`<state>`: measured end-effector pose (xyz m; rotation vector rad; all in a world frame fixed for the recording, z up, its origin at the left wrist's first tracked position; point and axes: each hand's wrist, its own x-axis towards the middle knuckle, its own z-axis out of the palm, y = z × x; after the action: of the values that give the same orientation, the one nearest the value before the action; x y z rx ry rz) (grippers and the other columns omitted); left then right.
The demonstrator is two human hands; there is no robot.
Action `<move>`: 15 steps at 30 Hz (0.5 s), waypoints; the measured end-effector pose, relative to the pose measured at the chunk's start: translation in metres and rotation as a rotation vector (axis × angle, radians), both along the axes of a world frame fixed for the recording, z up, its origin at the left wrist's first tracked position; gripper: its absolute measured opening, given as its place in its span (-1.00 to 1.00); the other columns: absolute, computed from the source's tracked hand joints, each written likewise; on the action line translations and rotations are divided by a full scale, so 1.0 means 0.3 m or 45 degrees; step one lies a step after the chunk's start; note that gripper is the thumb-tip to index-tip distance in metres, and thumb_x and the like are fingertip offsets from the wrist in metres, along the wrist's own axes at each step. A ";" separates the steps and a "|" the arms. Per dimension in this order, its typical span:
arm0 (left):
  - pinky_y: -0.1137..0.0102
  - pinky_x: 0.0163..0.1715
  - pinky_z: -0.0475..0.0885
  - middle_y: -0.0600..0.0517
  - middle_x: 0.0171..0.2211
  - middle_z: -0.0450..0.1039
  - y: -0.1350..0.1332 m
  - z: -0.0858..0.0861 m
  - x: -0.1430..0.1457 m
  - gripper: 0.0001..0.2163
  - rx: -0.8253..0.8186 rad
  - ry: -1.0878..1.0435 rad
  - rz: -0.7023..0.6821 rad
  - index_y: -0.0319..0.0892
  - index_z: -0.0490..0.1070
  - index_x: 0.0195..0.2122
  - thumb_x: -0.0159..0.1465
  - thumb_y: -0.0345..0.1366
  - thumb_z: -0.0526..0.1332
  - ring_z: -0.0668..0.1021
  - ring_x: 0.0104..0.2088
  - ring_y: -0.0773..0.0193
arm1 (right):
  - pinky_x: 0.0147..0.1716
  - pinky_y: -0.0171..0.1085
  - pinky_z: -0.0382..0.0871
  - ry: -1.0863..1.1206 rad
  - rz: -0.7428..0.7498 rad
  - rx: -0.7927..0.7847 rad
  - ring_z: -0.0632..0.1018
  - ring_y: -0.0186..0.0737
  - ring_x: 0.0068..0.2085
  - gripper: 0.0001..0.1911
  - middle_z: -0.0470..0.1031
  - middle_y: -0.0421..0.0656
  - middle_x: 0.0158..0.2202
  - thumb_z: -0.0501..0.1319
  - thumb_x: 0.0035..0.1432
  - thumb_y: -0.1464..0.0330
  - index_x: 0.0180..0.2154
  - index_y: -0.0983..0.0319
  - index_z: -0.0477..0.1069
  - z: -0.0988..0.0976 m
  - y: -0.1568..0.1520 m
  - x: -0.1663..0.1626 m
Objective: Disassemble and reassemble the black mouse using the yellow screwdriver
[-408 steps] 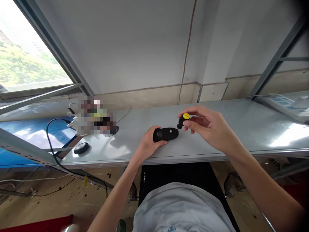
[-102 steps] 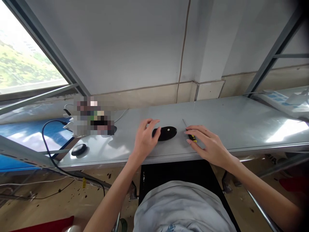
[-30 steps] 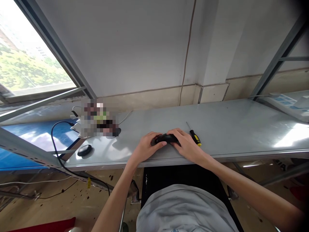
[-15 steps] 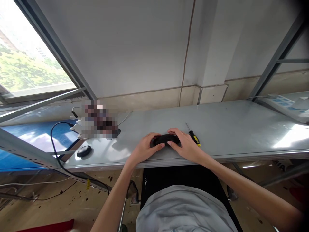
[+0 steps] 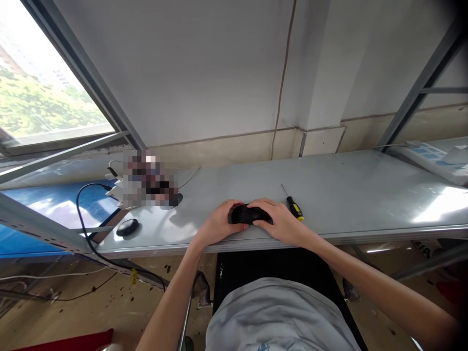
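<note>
The 2 hands meet over a black mouse [image 5: 244,214] near the front edge of the worktop [image 5: 347,190], around the middle of its length. The left hand [image 5: 220,222] is part-curled round the mouse's left end, thumb along the side toward the front edge, fingers on the far side. The right hand [image 5: 280,219] is bent likewise at the right end, its fingers reaching over the top. So both grip the 1 mouse. Just beside the right hand, a screwdriver [image 5: 294,208] lies untouched, tip toward the back edge, yellow butt toward the front edge. A black oval object [image 5: 127,227] sits at the front left corner; behind it, a pixelated patch [image 5: 146,183] hides some items.
</note>
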<state>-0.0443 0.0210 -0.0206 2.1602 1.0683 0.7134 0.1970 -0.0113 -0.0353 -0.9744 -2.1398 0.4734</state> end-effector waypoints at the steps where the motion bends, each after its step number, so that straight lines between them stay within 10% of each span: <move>1: 0.16 0.11 0.44 -0.05 0.09 0.47 0.000 0.001 -0.002 -0.51 -0.003 0.012 -0.011 -0.08 0.41 0.12 0.18 -0.15 0.44 0.52 0.08 0.05 | 0.20 0.04 0.38 0.006 0.005 -0.008 0.52 -0.03 0.15 -0.61 0.50 -0.07 0.15 0.25 0.31 0.44 0.15 0.13 0.40 0.001 -0.002 0.000; 15: 0.19 -0.06 0.46 -0.04 -0.04 0.46 -0.014 0.030 -0.001 -0.58 0.020 0.157 -0.027 -0.12 0.41 0.01 0.16 -0.14 0.41 0.53 -0.03 0.04 | 0.20 0.01 0.40 0.060 0.050 -0.047 0.54 -0.04 0.15 -0.64 0.52 -0.10 0.16 0.25 0.32 0.43 0.13 0.10 0.46 0.016 -0.013 0.004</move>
<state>-0.0446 0.0168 -0.0116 2.2503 1.1037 0.5873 0.1982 -0.0153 -0.0305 -0.9341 -2.1180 0.5516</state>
